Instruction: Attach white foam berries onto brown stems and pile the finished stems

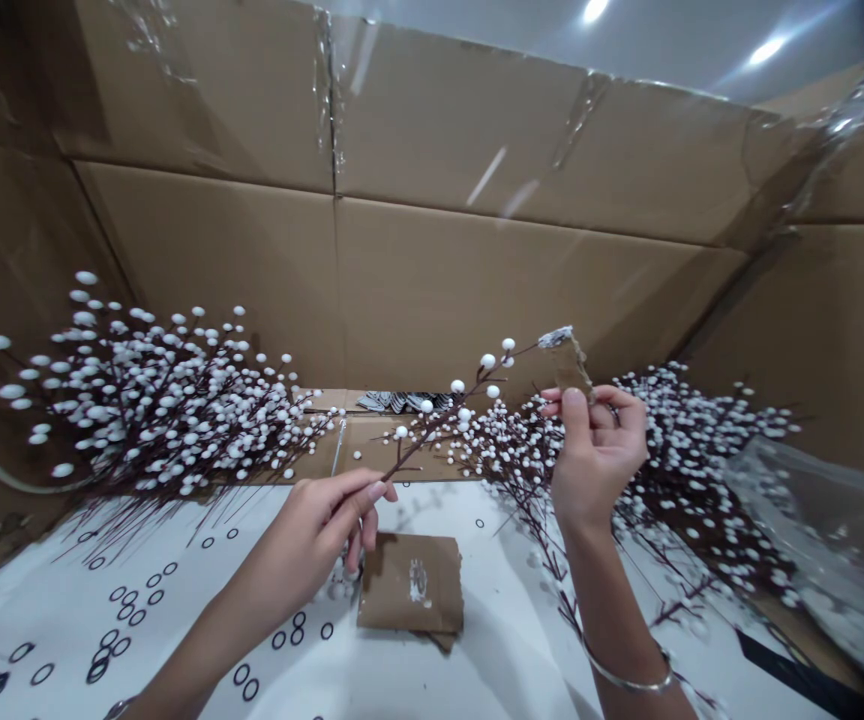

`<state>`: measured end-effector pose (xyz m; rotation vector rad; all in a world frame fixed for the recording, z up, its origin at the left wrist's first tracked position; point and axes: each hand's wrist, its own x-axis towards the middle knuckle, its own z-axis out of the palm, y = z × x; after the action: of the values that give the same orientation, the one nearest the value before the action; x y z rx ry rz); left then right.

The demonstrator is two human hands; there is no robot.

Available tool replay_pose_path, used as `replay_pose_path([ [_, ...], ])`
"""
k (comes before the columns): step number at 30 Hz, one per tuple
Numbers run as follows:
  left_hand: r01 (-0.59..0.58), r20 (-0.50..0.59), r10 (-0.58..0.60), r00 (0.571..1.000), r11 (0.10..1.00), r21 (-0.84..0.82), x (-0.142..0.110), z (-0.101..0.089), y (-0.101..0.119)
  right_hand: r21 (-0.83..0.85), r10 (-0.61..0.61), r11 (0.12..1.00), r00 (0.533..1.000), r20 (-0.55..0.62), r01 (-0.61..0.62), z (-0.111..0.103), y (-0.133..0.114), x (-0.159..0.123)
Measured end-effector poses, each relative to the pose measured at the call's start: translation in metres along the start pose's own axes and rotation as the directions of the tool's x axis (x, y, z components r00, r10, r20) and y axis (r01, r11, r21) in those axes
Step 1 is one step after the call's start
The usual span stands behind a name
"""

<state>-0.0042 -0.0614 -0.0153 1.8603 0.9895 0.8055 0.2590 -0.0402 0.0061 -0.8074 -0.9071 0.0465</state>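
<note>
My left hand (327, 520) grips the dark stem of an artificial white-berry branch (454, 405), whose tip rises up and right towards my right hand. My right hand (597, 450) pinches a small strip of brown cardboard (571, 365) between thumb and fingers, with a white, silvery patch at its top end. The branch tip ends very close to that patch, but I cannot tell whether they touch. Below my hands, a torn cardboard square (411, 585) with a white smear lies on the table.
Large heaps of white-berry branches (147, 400) lie left and right, the right heap (694, 470) behind my right hand. The white sheet with black rings (124, 610) covers the table. Cardboard walls (439, 280) rise behind, with clear plastic (814, 540) at right.
</note>
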Motion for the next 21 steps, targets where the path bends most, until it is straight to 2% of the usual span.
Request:
replay_pose_path([
  [10, -0.002, -0.007, 0.002, 1.000, 1.000, 0.003, -0.0005, 0.0005, 0.0005, -0.057, -0.020, 0.998, 0.999, 0.029, 0.022, -0.0008, -0.0010, -0.0001],
  [21, -0.054, -0.011, 0.055, 0.998, 0.997, 0.064, 0.0017, -0.0026, -0.0026, -0.030, -0.043, 0.999, 0.997, 0.068, 0.046, -0.0044, 0.0032, 0.0036],
])
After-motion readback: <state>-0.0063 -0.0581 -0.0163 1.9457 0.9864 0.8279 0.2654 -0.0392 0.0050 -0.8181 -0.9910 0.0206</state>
